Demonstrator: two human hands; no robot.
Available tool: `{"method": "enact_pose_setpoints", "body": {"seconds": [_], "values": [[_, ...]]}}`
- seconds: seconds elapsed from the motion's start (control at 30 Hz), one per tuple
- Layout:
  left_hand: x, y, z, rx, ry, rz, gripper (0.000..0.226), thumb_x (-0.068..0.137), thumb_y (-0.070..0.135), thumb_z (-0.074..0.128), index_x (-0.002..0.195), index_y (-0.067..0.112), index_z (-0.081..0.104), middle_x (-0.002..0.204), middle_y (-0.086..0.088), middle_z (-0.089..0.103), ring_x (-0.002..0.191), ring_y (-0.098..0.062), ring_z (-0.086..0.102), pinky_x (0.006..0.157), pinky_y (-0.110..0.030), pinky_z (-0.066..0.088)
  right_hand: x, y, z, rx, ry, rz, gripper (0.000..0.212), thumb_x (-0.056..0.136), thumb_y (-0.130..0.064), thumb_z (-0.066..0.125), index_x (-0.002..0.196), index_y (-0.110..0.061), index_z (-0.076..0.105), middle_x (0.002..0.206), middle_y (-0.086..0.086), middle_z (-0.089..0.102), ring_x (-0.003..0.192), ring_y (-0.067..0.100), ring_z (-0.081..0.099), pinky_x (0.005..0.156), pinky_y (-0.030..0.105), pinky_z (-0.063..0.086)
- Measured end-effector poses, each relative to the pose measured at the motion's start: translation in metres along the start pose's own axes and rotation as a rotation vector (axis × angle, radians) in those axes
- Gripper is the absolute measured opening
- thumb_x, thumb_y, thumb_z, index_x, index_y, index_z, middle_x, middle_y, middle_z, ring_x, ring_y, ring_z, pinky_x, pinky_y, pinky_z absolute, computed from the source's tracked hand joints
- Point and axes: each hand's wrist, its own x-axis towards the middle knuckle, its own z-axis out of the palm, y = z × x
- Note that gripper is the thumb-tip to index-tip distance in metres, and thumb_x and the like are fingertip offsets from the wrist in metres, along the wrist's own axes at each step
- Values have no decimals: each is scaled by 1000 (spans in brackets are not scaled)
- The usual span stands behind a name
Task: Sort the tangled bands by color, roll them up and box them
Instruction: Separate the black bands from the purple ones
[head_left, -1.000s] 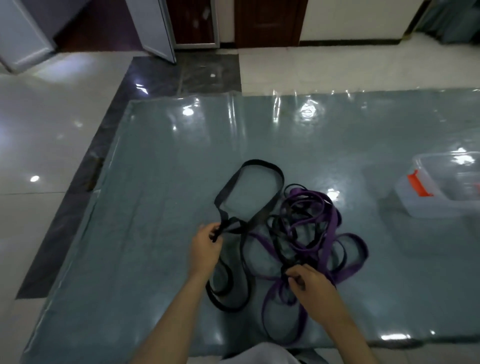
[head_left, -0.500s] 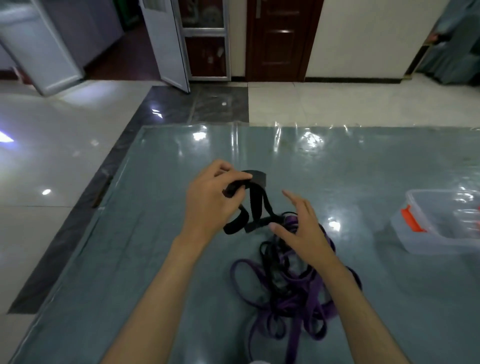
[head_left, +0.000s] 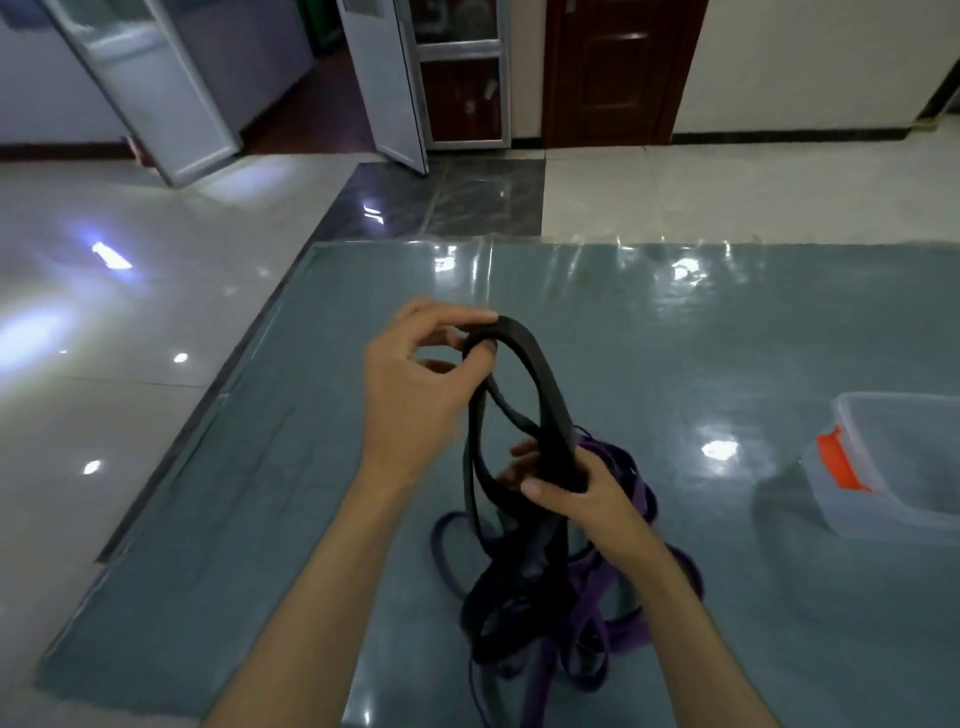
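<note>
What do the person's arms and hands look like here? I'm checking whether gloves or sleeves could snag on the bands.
Both forearms are bare up to the picture's lower edge: no sleeve shows. The left hand and right hand wear no gloves, and no ring, watch or wristband is visible on either.

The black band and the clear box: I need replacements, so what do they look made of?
Black band: flat, matte and limp, bending smoothly between both hands; probably rubber or latex, though woven elastic can't be ruled out. Clear box: rigid translucent plastic with an orange clip, glossy.
</note>
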Motion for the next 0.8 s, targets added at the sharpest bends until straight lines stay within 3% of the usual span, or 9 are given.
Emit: {"method": "enact_pose_setpoints", "body": {"seconds": [0.07, 0.13, 0.27, 0.37, 0.47, 0.53, 0.6, 0.67, 0.8], "values": [[-8, -3, 4, 15, 47, -62, 20, 87, 6, 80, 102, 20, 78, 104, 1, 71, 94, -14, 69, 70, -17, 54, -7, 4, -15, 132, 136, -45, 29, 86, -16, 81, 112, -9, 70, 97, 9, 78, 96, 26, 76, 89, 31, 59], [-20, -8, 10, 45, 60, -118, 19, 87, 7, 81, 102, 19, 78, 103, 3, 71, 93, -11, 69, 69, -17, 54, -11, 8, -29, 261, 231, -89, 23, 85, -21, 82, 103, -10, 71, 82, 13, 71, 78, 32, 71, 80, 39, 59], [-55, -22, 31, 106, -12, -219, 22, 87, 6, 80, 101, 22, 75, 103, 9, 71, 92, -12, 70, 67, -25, 59, -17, 4, -45, 550, 378, -71, 5, 90, -6, 66, 95, -9, 66, 71, 12, 55, 63, 29, 57, 71, 45, 53], [-81, -36, 45, 182, -138, -314, 31, 88, 8, 77, 110, 30, 71, 107, 16, 67, 89, -4, 66, 70, -21, 57, -23, -5, -52, 629, 494, -50, 20, 93, -1, 62, 111, -9, 67, 75, 7, 62, 67, 23, 60, 74, 40, 52], [-104, -53, 60, 152, -365, -435, 46, 91, 13, 71, 123, 45, 62, 116, 19, 68, 89, 5, 63, 76, -15, 53, -30, -10, -54, 672, 607, -1, 31, 96, -1, 58, 122, -15, 68, 78, 3, 67, 70, 17, 64, 73, 31, 54], [-121, -60, 74, 72, -505, -451, 57, 94, 11, 65, 130, 55, 56, 121, 17, 69, 100, 9, 64, 86, -15, 53, -36, -10, -54, 694, 667, 16, 29, 96, 0, 59, 119, -15, 66, 79, 3, 67, 71, 17, 63, 71, 29, 53], [-139, -64, 90, 23, -561, -395, 60, 97, 8, 60, 139, 51, 55, 132, 24, 66, 120, 7, 61, 103, -19, 49, -46, -11, -56, 689, 720, 38, 30, 94, 2, 61, 119, -15, 63, 80, 4, 67, 71, 17, 63, 65, 27, 54], [-158, -66, 106, -49, -576, -380, 58, 99, 5, 59, 142, 44, 58, 135, 26, 64, 126, 7, 58, 110, -21, 46, -61, -13, -64, 653, 774, 58, 36, 93, 3, 64, 124, -13, 62, 84, 7, 70, 72, 18, 66, 63, 26, 57], [-195, -59, 138, -270, -700, -565, 41, 104, 29, 59, 137, 52, 58, 133, 24, 67, 127, -2, 61, 113, -35, 48, -97, -22, -84, 535, 874, 50, 40, 92, 2, 66, 130, -14, 65, 106, 12, 74, 90, 21, 72, 85, 34, 58]]}}
